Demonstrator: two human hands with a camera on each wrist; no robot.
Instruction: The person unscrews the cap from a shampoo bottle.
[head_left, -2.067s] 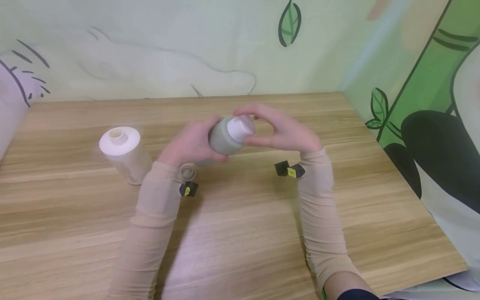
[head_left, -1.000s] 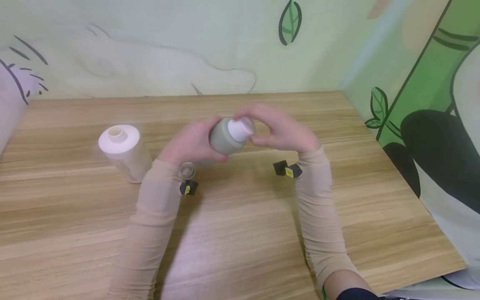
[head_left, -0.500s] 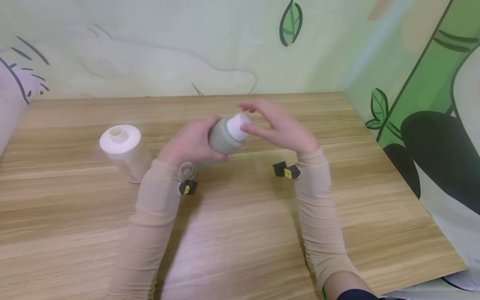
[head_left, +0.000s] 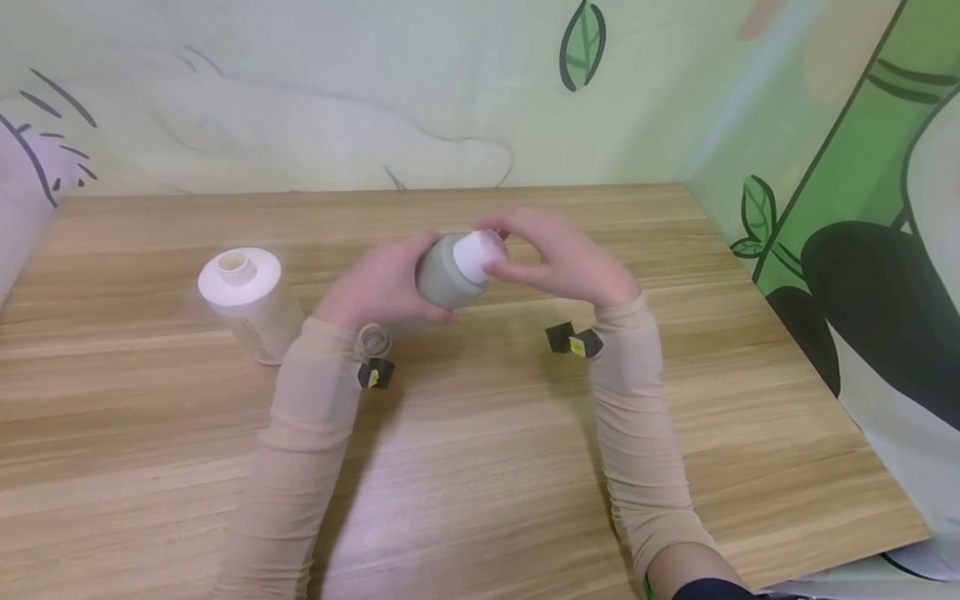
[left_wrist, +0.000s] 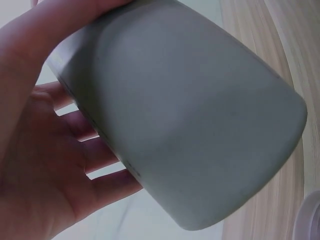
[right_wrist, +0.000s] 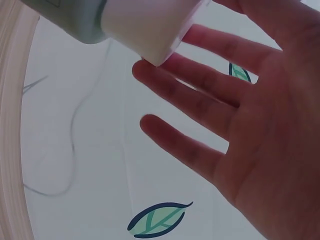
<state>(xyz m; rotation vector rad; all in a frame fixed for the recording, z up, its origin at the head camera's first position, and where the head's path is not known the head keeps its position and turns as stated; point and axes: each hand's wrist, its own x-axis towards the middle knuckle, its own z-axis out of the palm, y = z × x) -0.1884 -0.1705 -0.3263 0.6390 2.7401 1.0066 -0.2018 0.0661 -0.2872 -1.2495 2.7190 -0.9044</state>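
My left hand (head_left: pixel 382 283) grips a grey-green bottle (head_left: pixel 444 279) round its body and holds it tilted above the table, its white-capped end toward the right. In the left wrist view the smooth bottle side (left_wrist: pixel 190 115) fills most of the picture, thumb and fingers on either side. At the white cap (head_left: pixel 474 257) my right hand (head_left: pixel 566 258) has thumb and fingertips around the sides. The right wrist view shows the cap (right_wrist: pixel 150 25) on the bottle, with the lower fingers of that hand extended. Left of the left hand stands a white bottle (head_left: pixel 258 321) with an uncapped neck.
A small round pale object (head_left: pixel 373 342) sits beside the left wrist, partly hidden. Black blocks with yellow marks (head_left: pixel 573 340) are by both wrists. The wooden table (head_left: pixel 480 467) meets a painted wall (head_left: pixel 315 100) at the back.
The right hand's fingers spread away from the cap half a second ago, and now they close around it again. The left hand and both bottles stay nearly in place.
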